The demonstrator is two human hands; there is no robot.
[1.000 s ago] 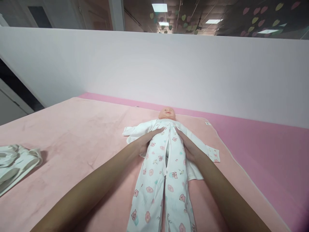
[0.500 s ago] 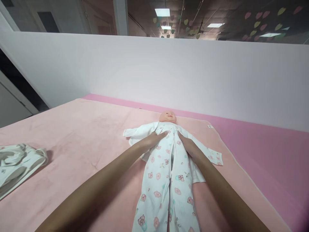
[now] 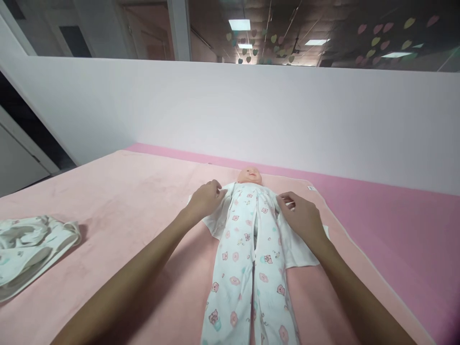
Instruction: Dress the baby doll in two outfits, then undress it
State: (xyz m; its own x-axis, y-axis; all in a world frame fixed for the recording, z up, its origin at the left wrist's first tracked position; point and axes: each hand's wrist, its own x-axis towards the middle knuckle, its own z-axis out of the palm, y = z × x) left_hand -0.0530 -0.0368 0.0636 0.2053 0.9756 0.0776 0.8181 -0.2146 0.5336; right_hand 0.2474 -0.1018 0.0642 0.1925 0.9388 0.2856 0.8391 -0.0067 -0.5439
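A baby doll point(image 3: 250, 175) lies on its back, its head away from me. White printed footless-looking pants or romper point(image 3: 247, 239) are spread over its front, with a slit down the middle; the lower ends run out of view. Beneath is a white top point(image 3: 298, 247) with its sleeves out to the sides. My left hand point(image 3: 207, 198) is closed at the left shoulder, fingertips pinching the white cloth. At the opposite shoulder my right hand point(image 3: 302, 213) has thumb and forefinger on the cloth edge. Both hands partly cover the sleeves.
A pink blanket point(image 3: 143, 201) lies under everything, on a darker pink surface point(image 3: 395, 225). Folded white printed cloth point(image 3: 36, 249) rests at the far left. A white low wall point(image 3: 251, 115) stands behind the doll, with glass above it.
Both hands have left the front of the printed garment and moved outward to the doll's shoulders, their fingers now curled. The printed garment lies flat across the chest.
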